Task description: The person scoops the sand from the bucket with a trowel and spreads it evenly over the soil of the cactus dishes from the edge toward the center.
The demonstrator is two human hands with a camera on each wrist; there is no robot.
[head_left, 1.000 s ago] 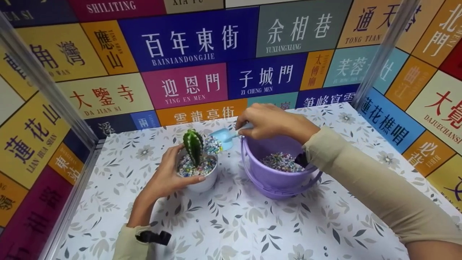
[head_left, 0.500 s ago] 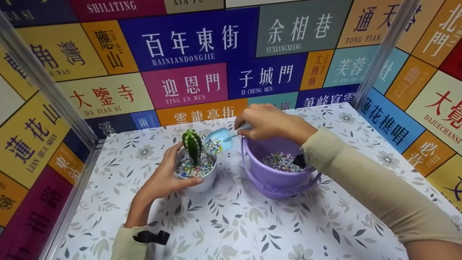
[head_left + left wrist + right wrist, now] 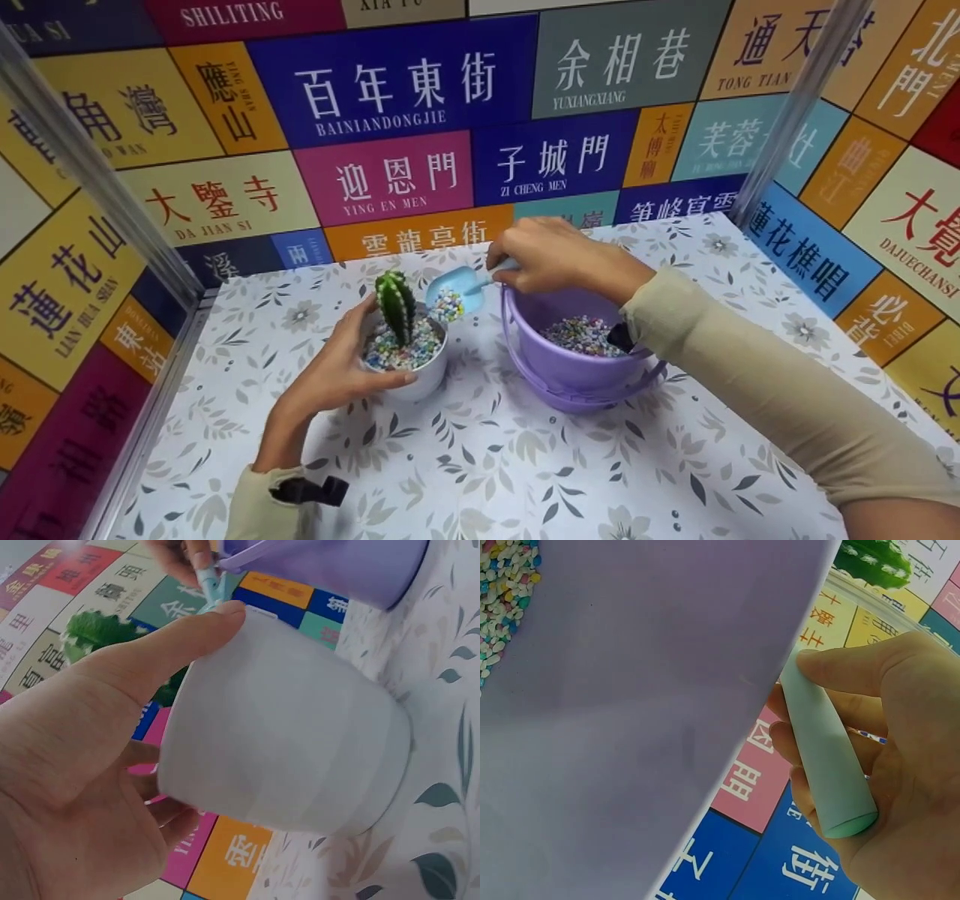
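Observation:
My left hand holds a white plant pot, thumb on the near side and fingers round the left side. In the pot stands a green cactus amid multicoloured pebbles. The pot's smooth wall fills the left wrist view. My right hand grips a light blue toy shovel by its handle. The shovel's blade carries pebbles and sits beside the pot's upper right rim. Whether blade and rim touch, I cannot tell.
A purple bucket with its handle hanging down stands right of the pot, below my right wrist. Pebbles cover its bottom. A leaf-patterned cloth covers the table. Walls with coloured name panels rise behind and at both sides.
The pot, with my left hand round it, has shifted slightly left, and the cactus with it. The shovel's blade has edged a little left, still bearing pebbles. The bucket stays in place.

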